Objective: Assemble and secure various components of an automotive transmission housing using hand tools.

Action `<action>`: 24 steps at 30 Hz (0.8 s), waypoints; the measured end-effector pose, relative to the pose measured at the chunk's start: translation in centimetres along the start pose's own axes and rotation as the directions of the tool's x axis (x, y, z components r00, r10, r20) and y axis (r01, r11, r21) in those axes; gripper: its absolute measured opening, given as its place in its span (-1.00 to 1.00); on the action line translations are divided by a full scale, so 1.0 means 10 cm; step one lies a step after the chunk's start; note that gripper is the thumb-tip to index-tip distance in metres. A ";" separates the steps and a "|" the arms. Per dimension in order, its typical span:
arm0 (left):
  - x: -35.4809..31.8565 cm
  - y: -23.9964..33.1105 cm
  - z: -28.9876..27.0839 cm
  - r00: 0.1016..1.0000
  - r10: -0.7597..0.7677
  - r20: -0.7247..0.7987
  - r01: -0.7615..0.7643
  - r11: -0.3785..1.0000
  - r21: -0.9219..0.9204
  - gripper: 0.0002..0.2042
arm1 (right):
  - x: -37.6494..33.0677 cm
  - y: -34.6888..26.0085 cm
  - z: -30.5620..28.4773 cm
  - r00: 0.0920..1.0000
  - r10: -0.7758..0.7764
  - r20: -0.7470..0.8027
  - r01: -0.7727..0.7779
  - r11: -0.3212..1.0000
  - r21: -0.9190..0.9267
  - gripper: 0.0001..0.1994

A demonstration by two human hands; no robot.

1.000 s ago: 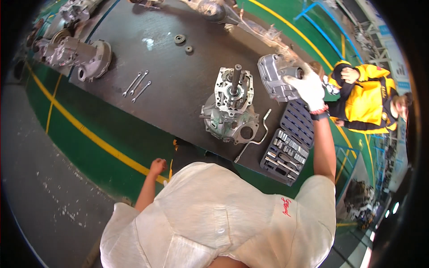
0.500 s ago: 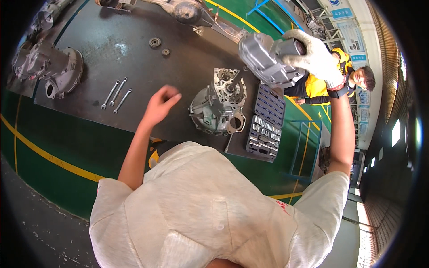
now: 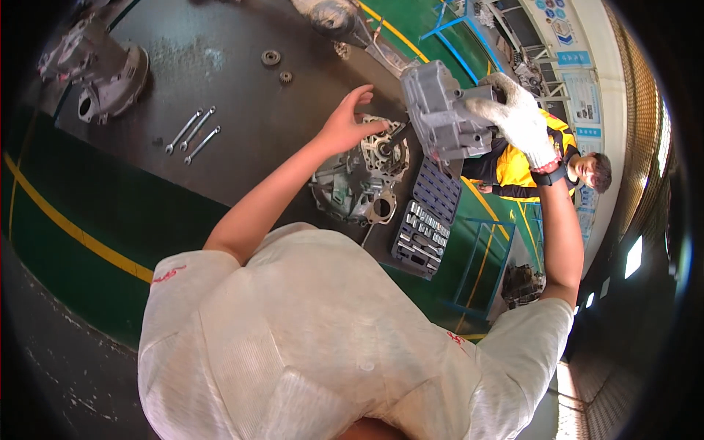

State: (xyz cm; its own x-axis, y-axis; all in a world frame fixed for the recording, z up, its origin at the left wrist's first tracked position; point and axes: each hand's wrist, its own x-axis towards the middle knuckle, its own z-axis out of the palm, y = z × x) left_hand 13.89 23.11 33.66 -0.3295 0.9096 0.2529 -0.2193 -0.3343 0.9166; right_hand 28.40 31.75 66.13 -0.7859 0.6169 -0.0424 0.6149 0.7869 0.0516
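Observation:
A grey cast-metal gearbox housing (image 3: 442, 110) is held up in the air at the right, over the table's edge. My right hand (image 3: 515, 121), in a white knit glove, grips its right end. My left hand (image 3: 350, 123) is bare and empty, thumb and fingers apart. It reaches over an opened gearbox case (image 3: 343, 187) standing on the table, hiding part of its top. Bearings and a shaft show in the case's upper face; whether my left hand touches it I cannot tell.
On the dark metal table (image 3: 242, 125) lie several wrenches (image 3: 192, 135), two small gears (image 3: 271, 57) and an open socket set (image 3: 422, 238). Another gearbox case (image 3: 103, 70) stands far left, an axle (image 3: 334, 18) at the back. Beyond the right edge is a person in yellow and black (image 3: 524, 165).
My left hand has moved right and away from me, from the bare tabletop to above the gearbox case, its fingers spreading. The held housing has shifted slightly right and tilted more upright.

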 end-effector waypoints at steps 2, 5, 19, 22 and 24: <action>-0.09 -0.46 -0.05 0.977 -0.209 0.031 0.211 0.976 -0.061 -0.25 | 0.08 0.19 0.23 0.981 0.186 0.062 -0.187 0.982 0.018 -0.42; -0.28 -0.97 -0.04 0.940 -0.329 -0.089 0.335 0.940 0.062 -0.38 | 0.24 0.11 0.42 0.922 0.348 0.169 -0.328 0.935 -0.136 -0.21; -0.36 -1.61 0.46 0.897 -0.436 -0.075 0.410 0.883 -0.230 -0.24 | 0.42 -0.27 1.04 0.855 0.342 0.390 -0.258 0.933 -0.253 -0.20; -0.32 -1.69 0.43 0.877 -0.477 -0.053 0.455 0.862 -0.224 -0.26 | 0.44 -0.36 1.18 0.827 0.345 0.443 -0.221 0.926 -0.308 -0.23; -0.32 -1.65 0.43 0.856 -0.515 -0.040 0.498 0.843 -0.205 -0.28 | 0.40 -0.22 1.39 0.841 0.336 0.423 -0.210 0.925 -0.318 -0.25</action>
State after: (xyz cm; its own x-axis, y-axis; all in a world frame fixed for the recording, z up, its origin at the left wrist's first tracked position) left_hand 22.53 26.80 19.10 -0.2056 0.9413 -0.2678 -0.5372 0.1202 0.8348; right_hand 24.79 32.73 52.00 -0.4271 0.7897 -0.4404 0.7126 0.5938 0.3737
